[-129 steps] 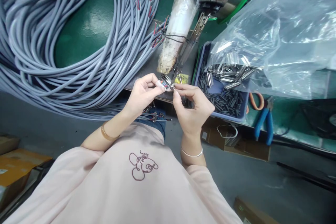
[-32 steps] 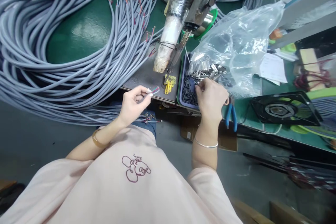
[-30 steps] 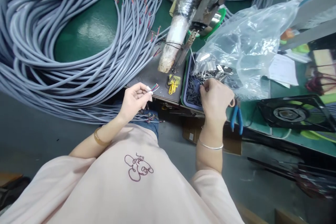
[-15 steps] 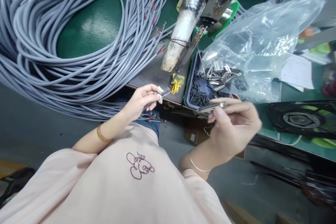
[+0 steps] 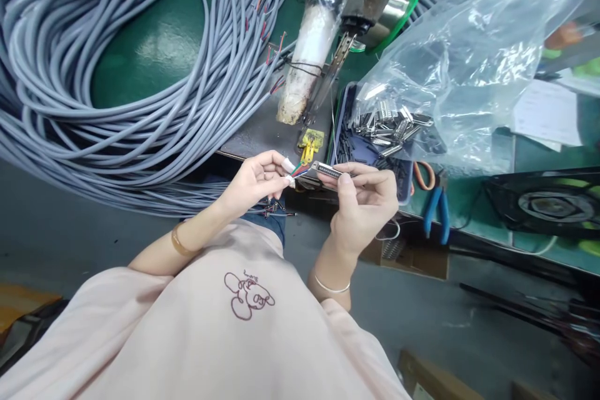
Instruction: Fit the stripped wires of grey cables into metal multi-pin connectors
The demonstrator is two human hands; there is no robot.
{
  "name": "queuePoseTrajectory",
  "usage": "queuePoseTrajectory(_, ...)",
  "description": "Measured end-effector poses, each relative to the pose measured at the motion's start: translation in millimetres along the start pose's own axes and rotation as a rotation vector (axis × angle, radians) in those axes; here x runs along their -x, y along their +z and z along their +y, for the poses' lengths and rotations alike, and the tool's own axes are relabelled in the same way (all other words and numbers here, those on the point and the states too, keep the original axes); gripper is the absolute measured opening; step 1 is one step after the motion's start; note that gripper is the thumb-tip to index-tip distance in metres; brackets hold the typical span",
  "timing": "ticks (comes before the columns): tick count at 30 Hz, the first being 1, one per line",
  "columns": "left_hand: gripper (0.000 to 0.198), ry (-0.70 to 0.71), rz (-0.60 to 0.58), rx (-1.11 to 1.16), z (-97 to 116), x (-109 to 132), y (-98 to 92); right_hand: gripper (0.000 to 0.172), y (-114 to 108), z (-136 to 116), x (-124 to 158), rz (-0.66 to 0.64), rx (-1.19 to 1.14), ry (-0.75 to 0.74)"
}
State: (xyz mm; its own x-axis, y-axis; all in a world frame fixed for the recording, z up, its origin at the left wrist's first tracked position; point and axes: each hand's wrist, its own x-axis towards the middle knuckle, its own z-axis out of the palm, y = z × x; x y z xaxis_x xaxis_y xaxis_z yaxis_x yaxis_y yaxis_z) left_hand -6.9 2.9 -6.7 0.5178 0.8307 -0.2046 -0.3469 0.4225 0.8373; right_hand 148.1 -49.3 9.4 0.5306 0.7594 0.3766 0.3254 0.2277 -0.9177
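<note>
My left hand (image 5: 260, 181) pinches the stripped end of a cable, its coloured wires (image 5: 299, 169) fanning out past white-covered fingertips toward the right. In my right hand (image 5: 359, 197) is a metal D-sub connector (image 5: 327, 169), held between thumb and fingers with its long face turned up. The connector's left end sits close to the wire tips; whether they touch I cannot tell. Just beyond them, a yellow clip-like piece (image 5: 308, 149) lies at the edge of the bench. Above it hangs a soldering iron (image 5: 335, 65) beside a white, tape-wrapped tube (image 5: 300, 69).
Grey cables (image 5: 154, 119) lie in a large bundle at left. A blue tray (image 5: 334, 137) carries loose metal connectors (image 5: 391, 128) and small black pieces, partly under a clear plastic bag (image 5: 469, 69). Blue-handled pliers (image 5: 437, 212), a green solder spool (image 5: 412, 6) and a black fan (image 5: 544, 206) are at right.
My right hand has moved left, bringing the connector from above the tray's front edge to beside the wires. My left hand stays nearly still. The pliers have come into view.
</note>
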Motion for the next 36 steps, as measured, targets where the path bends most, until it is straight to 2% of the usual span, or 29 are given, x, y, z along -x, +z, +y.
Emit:
queuePoseTrajectory(4,0.034,-0.011,-0.01,-0.01,0.2,0.1,0.7,0.024,3.7,5.1,1.2,-0.022,-0.069,0.045)
queuePoseTrajectory(9,0.033,-0.013,-0.017,-0.003,0.5,-0.5,0.6,0.028,2.9,10.7,0.1,-0.128,-0.158,0.173)
queuePoseTrajectory(13,0.034,-0.014,-0.026,0.016,-1.0,-1.0,0.2,0.03,1.4,10.5,1.5,-0.128,-0.18,0.197)
queuePoseTrajectory(17,0.036,-0.002,-0.065,0.042,-3.5,-1.3,-1.0,0.028,1.7,5.7,7.6,-0.092,-0.169,0.137)
queuePoseTrajectory(21,0.041,-0.013,-0.066,0.057,-4.8,-1.1,-2.7,0.021,0.3,-0.7,14.8,-0.195,-0.167,0.068)
queuePoseTrajectory(23,0.04,-0.022,-0.054,0.057,-4.8,-1.0,-2.9,0.019,0.3,-2.7,16.3,-0.198,-0.123,0.03)
queuePoseTrajectory(27,0.032,-0.023,-0.045,0.067,-5.1,-1.0,-1.9,0.015,3.6,-3.7,13.6,0.048,-0.005,-0.108)
queuePoseTrajectory(29,0.031,-0.027,-0.054,0.077,-5.5,-1.1,-1.2,0.012,5.4,-2.4,11.7,0.088,0.018,-0.157)
queuePoseTrajectory(36,0.033,-0.026,-0.085,0.089,-6.4,-0.8,-0.9,0.007,4.2,6.9,15.6,-0.051,0.044,-0.257)
